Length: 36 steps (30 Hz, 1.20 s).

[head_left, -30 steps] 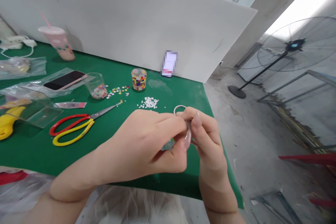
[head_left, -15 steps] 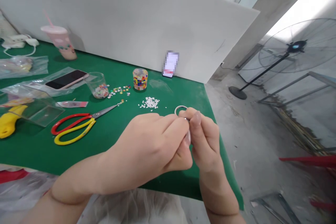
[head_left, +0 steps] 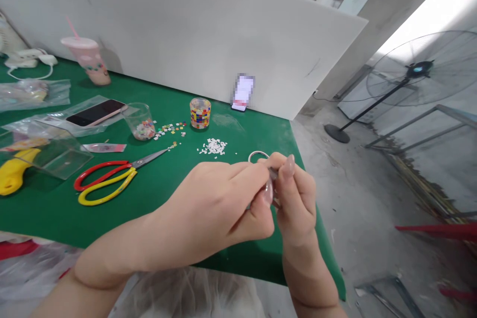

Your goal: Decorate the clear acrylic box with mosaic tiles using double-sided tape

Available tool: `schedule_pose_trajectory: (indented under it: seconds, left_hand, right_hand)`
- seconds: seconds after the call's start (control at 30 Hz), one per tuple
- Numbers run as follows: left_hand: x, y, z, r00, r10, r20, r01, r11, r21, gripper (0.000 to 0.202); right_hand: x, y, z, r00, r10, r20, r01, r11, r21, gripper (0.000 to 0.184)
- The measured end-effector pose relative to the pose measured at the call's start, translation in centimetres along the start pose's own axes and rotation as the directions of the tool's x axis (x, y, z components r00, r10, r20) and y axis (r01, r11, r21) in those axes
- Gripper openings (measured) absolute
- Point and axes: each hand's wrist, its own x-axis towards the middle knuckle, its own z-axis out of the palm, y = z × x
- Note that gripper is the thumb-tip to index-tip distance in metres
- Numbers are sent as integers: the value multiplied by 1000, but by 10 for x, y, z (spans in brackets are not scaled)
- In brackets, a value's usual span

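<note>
My left hand (head_left: 223, 203) and my right hand (head_left: 296, 194) are held together above the front right of the green table. A thin pale ring (head_left: 258, 153) sticks out past the fingertips, its lower part hidden by my fingers. My right thumb and fingers pinch at this ring. My left hand is closed, thumb against curled fingers, and touches the right one. Between the fingertips is a small greyish part that I cannot make out. Beyond the hands lies a pile of small white pieces (head_left: 214, 146), with a mosaic-covered cup (head_left: 200, 114) behind it.
Scissors (head_left: 112, 179) with red and yellow handles lie left of my hands. A clear cup of coloured pieces (head_left: 141, 124), a phone (head_left: 97, 113), a yellow tool (head_left: 17, 171) and a pink tumbler (head_left: 85, 59) stand farther left. Another phone (head_left: 243, 93) leans on the white board (head_left: 167, 25).
My right hand has shifted slightly right, and its thumb has moved away from the left fingertips. A little more of the small greyish part shows between them.
</note>
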Motion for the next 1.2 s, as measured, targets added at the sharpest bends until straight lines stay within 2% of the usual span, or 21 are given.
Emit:
schedule_pose_trajectory:
  seconds: [0.3,0.47,0.7,0.83,1.07,1.2]
  left_hand:
    - [-1,-3,-1,1000,17,27,-16,1000,-15,23]
    - [-1,-4,1,1000,25,12,-25,999,22,25]
    - [0,-2,7,998,27,-52,-25,999,43,26]
    - [1,-1,7,997,29,-65,-28,999,21,26]
    - [0,-2,4,998,8,-61,-9,1000,-15,24]
    - [-1,-3,3,999,-6,-54,4,999,-41,22]
  right_hand:
    - [2,-3,-4,998,-2,59,4,999,-33,38]
    - [3,-6,-2,999,13,35,-9,992,-128,39]
    - [2,-8,1,1000,25,-17,-28,989,-146,38]
    - [1,-8,1,999,22,-23,-24,995,-101,38]
    - [0,-4,-2,997,64,35,-66,995,71,37]
    - [-1,-4,-3,996,80,50,-84,992,94,37]
